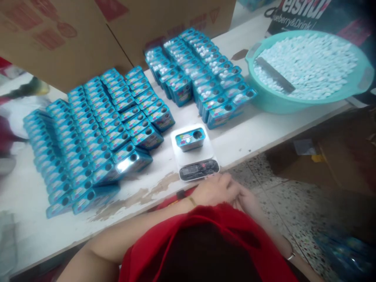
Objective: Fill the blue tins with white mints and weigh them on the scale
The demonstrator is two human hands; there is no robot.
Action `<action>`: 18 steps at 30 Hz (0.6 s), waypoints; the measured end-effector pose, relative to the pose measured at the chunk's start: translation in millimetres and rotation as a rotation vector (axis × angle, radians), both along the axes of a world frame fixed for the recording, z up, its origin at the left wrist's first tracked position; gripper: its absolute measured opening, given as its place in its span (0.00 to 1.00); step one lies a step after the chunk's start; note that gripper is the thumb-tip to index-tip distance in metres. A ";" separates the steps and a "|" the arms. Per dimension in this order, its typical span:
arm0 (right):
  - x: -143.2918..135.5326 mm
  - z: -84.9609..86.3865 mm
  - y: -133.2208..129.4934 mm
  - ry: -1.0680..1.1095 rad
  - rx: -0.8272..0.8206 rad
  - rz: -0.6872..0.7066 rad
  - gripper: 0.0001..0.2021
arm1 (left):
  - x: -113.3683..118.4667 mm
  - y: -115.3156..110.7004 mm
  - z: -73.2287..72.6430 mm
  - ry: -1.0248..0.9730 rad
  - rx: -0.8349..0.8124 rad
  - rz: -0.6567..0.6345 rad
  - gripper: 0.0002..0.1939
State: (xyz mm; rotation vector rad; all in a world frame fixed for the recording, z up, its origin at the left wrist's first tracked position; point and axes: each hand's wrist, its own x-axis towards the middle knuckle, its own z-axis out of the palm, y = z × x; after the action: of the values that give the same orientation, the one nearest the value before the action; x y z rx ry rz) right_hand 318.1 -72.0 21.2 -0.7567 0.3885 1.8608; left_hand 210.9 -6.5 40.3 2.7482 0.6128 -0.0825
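My left hand (pixel 210 190) reaches in from the left and rests at the table's front edge, just below a white digital scale (pixel 191 153). Its fingers are curled and meet my right hand (pixel 238 194), whose fingers are mostly hidden behind it. Whatever lies between the two hands cannot be made out. On the scale's pan stands a small blue tin (pixel 190 139) with a round dark opening at one end and a white pellet on top. The scale's small display is too blurred to read.
Rows of similar blue tins (pixel 96 129) fill the table's left side. More tins (pixel 202 70), topped with white pellets, stand behind. A turquoise basin (pixel 282 103) at right holds pale pellets and a flat grey strip (pixel 274 74). Cardboard boxes (pixel 73 58) stand behind. Someone's white-gloved hand (pixel 20 113) blurs at left.
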 end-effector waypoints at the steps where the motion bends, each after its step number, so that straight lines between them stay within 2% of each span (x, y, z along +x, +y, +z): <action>1: 0.2 -0.8 -0.3 0.012 -0.005 0.011 0.14 | -0.5 0.4 -0.9 -0.018 -0.005 -0.006 0.12; 5: 0.5 -3.2 -0.9 0.004 -0.052 -0.006 0.12 | -3.8 2.6 2.0 -0.031 -0.041 -0.041 0.12; 9: -2.3 -1.8 7.2 -0.017 -0.091 -0.046 0.09 | -15.4 13.9 18.6 -0.136 -0.103 -0.004 0.08; 13: -7.2 6.2 23.4 0.011 -0.032 -0.053 0.11 | -33.5 47.2 49.8 -0.393 -0.154 0.158 0.06; 16: -10.3 13.6 32.3 -0.002 0.039 -0.046 0.13 | -43.3 78.7 69.8 -0.504 -0.026 0.297 0.05; 18: -11.0 16.7 34.9 -0.016 0.052 -0.050 0.13 | -46.7 95.5 75.6 -0.482 0.035 0.329 0.05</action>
State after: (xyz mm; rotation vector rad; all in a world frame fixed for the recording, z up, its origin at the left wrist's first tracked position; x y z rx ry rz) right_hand 307.1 -37.1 37.9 -0.7195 0.3446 1.8101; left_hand 164.2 88.9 115.9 2.5150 0.9083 0.6477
